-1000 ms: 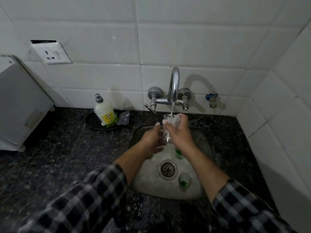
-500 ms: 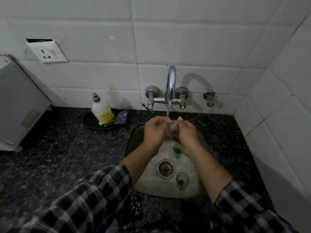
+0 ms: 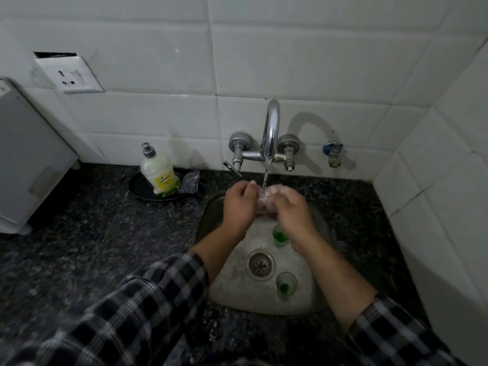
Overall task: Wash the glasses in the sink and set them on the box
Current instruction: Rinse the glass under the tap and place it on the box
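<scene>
Both hands hold a small clear glass (image 3: 265,200) under the running tap (image 3: 271,128), above the steel sink (image 3: 237,291). My left hand (image 3: 239,204) curls round its left side and my right hand (image 3: 290,210) grips the right side; the glass is mostly hidden between them. Water streams onto it. Two more small glasses with green liquid stand in the sink: one (image 3: 280,235) just below my right hand, one (image 3: 286,284) right of the drain (image 3: 261,264).
A white box-like appliance (image 3: 29,159) stands on the dark granite counter (image 3: 79,247) at the left. A dish soap bottle (image 3: 157,172) and a scrubber (image 3: 188,182) sit in a black dish behind the sink. White tiled walls close the back and right.
My left hand has risen from below the glass to clasp its side, so both hands now enclose it under the stream. The glass sits lower and more hidden than before.
</scene>
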